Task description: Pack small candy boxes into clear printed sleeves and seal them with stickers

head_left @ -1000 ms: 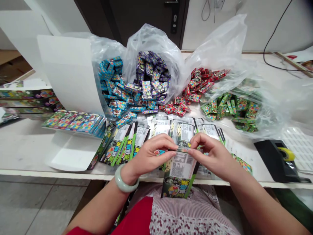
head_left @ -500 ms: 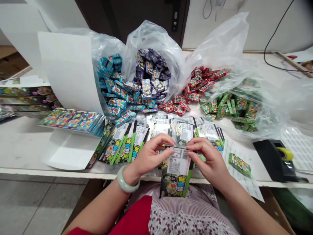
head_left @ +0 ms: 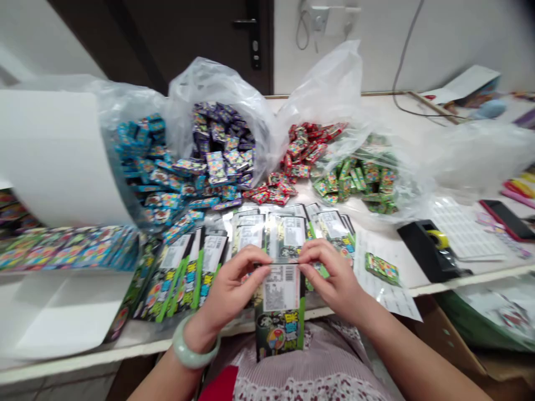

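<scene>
My left hand (head_left: 238, 287) and my right hand (head_left: 332, 278) pinch the top edge of a flat printed packet (head_left: 280, 312), one at each corner. The packet is black and green with a white label and barcode, and it hangs upright over the table's front edge, above my lap. Directly behind it lie more such packets (head_left: 288, 231) in overlapping rows. To the left, further packets (head_left: 179, 278) are fanned out slantwise. A green small candy box (head_left: 382, 268) rests on a paper sheet (head_left: 363, 245) right of my right hand.
Clear plastic bags hold blue boxes (head_left: 154, 178), purple boxes (head_left: 221, 139), red boxes (head_left: 309, 146) and green boxes (head_left: 363, 178). An open white carton (head_left: 54, 156) with a row of boxes (head_left: 71, 248) stands left. A black tape dispenser (head_left: 422, 250) and a phone (head_left: 507, 219) are on the right.
The view has turned to the right, so the bags and boxes appear further left and the phone has come into view. Both hands keep their pinch on the packet's top edge.
</scene>
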A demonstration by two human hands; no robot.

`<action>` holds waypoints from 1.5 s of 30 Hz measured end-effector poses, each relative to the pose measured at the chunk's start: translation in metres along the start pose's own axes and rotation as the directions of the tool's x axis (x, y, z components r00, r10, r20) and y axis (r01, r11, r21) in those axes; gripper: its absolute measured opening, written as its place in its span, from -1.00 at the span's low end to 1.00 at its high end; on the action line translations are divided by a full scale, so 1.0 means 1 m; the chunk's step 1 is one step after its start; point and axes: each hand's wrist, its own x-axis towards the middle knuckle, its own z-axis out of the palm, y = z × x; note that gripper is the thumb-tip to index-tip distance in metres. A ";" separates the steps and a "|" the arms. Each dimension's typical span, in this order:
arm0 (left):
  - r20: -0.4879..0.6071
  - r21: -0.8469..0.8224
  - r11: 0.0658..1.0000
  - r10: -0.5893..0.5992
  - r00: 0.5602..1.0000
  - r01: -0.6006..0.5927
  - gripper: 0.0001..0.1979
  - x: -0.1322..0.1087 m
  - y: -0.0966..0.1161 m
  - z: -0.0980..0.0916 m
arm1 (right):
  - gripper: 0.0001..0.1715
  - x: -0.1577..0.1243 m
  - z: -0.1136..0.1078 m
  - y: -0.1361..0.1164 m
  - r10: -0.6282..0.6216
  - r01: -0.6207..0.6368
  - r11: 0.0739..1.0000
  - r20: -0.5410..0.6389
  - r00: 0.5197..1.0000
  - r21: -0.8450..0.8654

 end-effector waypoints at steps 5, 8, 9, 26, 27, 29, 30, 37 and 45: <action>-0.089 0.092 0.992 -0.073 0.993 0.081 -0.97 0.008 -0.002 -0.003 | -0.76 0.000 -0.019 0.017 0.172 -0.180 0.975 0.072 0.983 0.129; -0.192 0.153 0.970 -0.158 0.969 0.188 -0.96 0.011 -0.007 -0.005 | -0.61 -0.010 -0.065 0.060 0.435 -0.446 0.890 -0.114 0.893 -0.091; -0.215 0.159 0.963 -0.181 0.960 0.217 -0.95 0.011 -0.008 -0.004 | -0.64 -0.015 -0.083 0.076 0.503 -0.557 0.792 -0.251 0.827 -0.249; -0.175 0.195 0.958 -0.177 0.969 0.210 -0.90 0.014 -0.017 -0.001 | -0.77 -0.057 -0.137 0.157 0.567 -0.693 0.603 -0.399 0.721 -0.396; -0.168 0.192 0.963 -0.155 0.973 0.187 -0.89 0.014 -0.018 0.000 | -0.80 -0.058 -0.139 0.157 0.571 -0.701 0.616 -0.409 0.712 -0.360; -0.159 0.179 0.975 -0.102 0.982 0.130 -0.89 0.016 -0.019 0.001 | -0.77 -0.059 -0.146 0.156 0.588 -0.719 0.640 -0.430 0.685 -0.271; -0.148 0.168 0.981 -0.075 0.986 0.100 -0.90 0.016 -0.019 0.003 | -0.72 -0.059 -0.149 0.153 0.599 -0.724 0.653 -0.434 0.673 -0.222; -0.080 0.084 0.996 0.046 0.996 -0.039 -0.98 0.018 -0.013 0.017 | -0.69 -0.012 -0.115 0.059 0.505 -0.497 0.861 -0.065 0.861 0.107; -0.041 0.060 0.998 0.034 0.999 -0.031 -0.96 0.014 -0.003 0.017 | -0.82 0.053 -0.019 -0.010 0.292 -0.344 0.932 0.327 0.899 0.113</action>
